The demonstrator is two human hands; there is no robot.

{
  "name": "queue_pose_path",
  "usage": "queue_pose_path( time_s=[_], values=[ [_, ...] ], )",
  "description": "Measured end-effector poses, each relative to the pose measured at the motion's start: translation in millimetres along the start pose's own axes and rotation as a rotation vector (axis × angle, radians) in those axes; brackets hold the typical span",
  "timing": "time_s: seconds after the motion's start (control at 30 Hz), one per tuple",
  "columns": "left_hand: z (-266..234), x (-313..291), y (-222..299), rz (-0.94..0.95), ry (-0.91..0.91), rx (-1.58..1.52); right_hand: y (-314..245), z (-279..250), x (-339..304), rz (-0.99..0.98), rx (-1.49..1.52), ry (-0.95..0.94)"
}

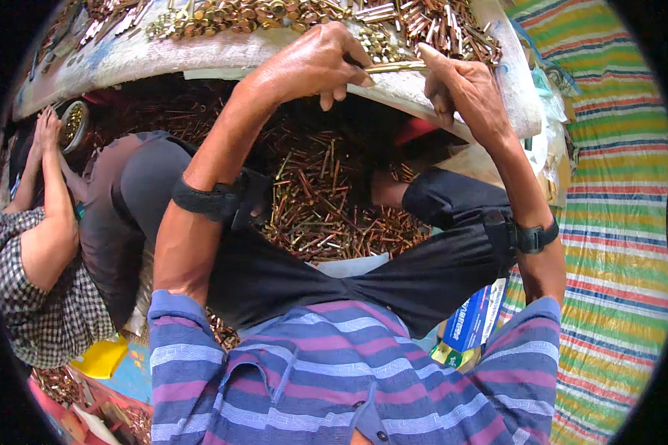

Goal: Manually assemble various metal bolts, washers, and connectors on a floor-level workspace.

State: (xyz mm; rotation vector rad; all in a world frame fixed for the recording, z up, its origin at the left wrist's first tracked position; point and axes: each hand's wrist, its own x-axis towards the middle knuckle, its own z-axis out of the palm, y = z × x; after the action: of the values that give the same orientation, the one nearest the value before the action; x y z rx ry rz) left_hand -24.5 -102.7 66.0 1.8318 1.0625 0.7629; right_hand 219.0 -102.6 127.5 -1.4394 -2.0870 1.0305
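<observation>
A long, thin, yellowish metal bolt (397, 67) lies roughly level between my two hands, just over the near edge of a pale, worn work surface (223, 53). Its left end is pinched in my left hand (326, 65), thumb against curled fingers. At the other end, my right hand (464, 87) closes on it with thumb and fingers. Behind my left hand are heaped brass-coloured bolt heads (256, 15). Small pale nuts (378, 46) lie between the hands, and reddish-brown metal rods (449, 33) are piled beyond my right hand.
Below the surface, a heap of loose bolts (326, 196) spreads between my legs. At left sits another person in a checkered shirt (56, 297), hands near a round container (74, 126). A blue box (471, 319) stands by my right leg, a striped sheet (616, 222) beyond.
</observation>
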Motion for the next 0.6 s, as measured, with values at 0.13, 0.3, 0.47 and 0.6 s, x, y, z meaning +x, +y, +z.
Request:
queue_pose_path(
  time_s=[0.13, 0.3, 0.47, 0.6],
  values=[
    [-1.2, 1.1, -2.9, 0.004, 0.015, 0.037, 0.5, 10.0, 3.0, -0.005, 0.08, 0.059],
    [2.0, 2.9, -5.1, -0.001, 0.023, 0.048, 10.7, 7.5, 8.0, 0.005, 0.075, 0.008],
    [2.5, 0.2, -1.8, -0.044, 0.01, 0.062, 26.6, 5.2, 17.3, 0.077, 0.204, -0.078],
    [6.9, 1.3, -5.0, -0.056, -0.004, 0.069, 29.4, 12.6, 11.7, 0.142, 0.176, -0.004]
  ],
)
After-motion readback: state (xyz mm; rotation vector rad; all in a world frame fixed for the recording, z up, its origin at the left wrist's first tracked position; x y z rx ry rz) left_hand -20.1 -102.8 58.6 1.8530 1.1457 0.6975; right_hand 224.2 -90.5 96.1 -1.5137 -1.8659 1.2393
